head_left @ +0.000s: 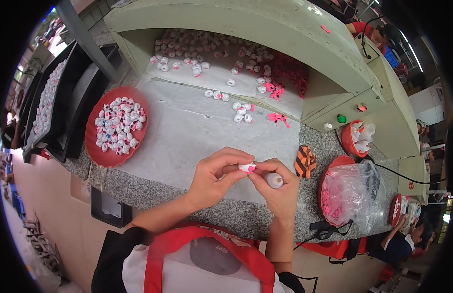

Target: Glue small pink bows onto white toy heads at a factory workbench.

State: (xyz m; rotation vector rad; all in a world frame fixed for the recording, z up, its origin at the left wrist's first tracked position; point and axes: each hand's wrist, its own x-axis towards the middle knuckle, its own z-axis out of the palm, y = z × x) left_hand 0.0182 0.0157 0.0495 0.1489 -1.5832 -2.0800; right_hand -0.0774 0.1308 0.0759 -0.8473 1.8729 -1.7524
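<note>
At the speckled worktop, through the head view, I see the left hand with thumb and fingers pinched almost together on a small white-and-pink piece. The right hand meets that piece from the other side with thumb and forefinger, and its curled fingers also hold a pale bottle, narrow tip facing up toward me. The piece sits between both sets of fingertips, above the near edge of a white sheet.

I judge the step in hand to be fitting or pressing pink onto white; whether glue is on it, I cannot tell. As I read it, the next move calls for a steady pinch on the left and a right grip that can free the bottle's tip without smearing the piece.

Ahead, loose white pieces and pink scraps lie before a pale green cabinet with an open front. A filled red tray stands to the left. To the right, an orange-and-black striped wad lies near the right hand, and a clear bag partly covers another red tray, which would hinder reaching in there.
</note>
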